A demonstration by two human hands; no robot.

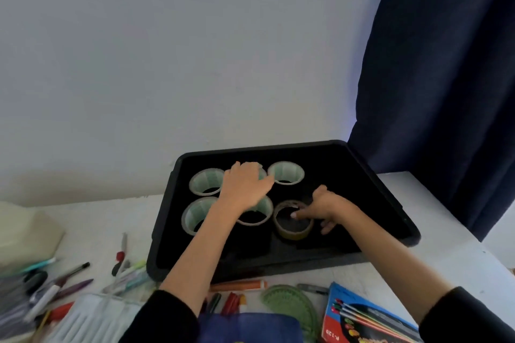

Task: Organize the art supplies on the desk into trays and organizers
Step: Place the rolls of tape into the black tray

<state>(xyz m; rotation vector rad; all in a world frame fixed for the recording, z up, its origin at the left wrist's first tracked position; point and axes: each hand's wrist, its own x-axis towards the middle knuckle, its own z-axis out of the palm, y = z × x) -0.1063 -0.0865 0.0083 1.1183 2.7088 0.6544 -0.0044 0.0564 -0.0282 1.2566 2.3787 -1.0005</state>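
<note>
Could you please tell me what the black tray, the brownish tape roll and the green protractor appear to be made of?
Black tray: likely moulded plastic, matt, judging by its rounded raised rim.
Brownish tape roll: probably wound plastic film, slightly glossy and see-through.
Green protractor: seemingly translucent plastic; blur leaves it open.

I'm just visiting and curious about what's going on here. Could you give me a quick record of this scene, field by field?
Tray: black tray on the white desk
Contents: five pale tape rolls, one brown tape roll
Left hand: left hand covers and seems to grip the back-middle roll
Right hand: right hand pinches the brown tape roll's wall
Still loose: pens, green protractor, blue-and-red box
</note>
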